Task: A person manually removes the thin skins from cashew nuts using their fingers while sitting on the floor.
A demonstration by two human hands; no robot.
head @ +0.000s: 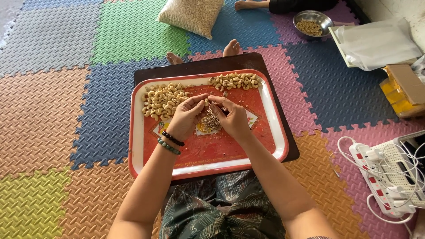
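My left hand point(187, 116) and my right hand point(231, 117) meet over the middle of a red tray point(265, 146) with a white rim, fingertips pinched together on a small cashew nut point(207, 101). Below the fingers lies a small heap of brown skins point(210, 121). A large pile of pale cashews point(162, 101) sits at the tray's far left, beside my left hand. A smaller pile of cashews point(234, 81) lies along the far edge. Two bead bracelets point(170, 141) circle my left wrist.
The tray rests on a dark board point(212, 64) over my lap, on coloured foam floor mats. A bag of nuts point(191, 15) and a metal bowl point(313, 22) lie beyond, near another person's foot. A power strip with cables point(385, 172) is right, boxes point(405, 88) behind it.
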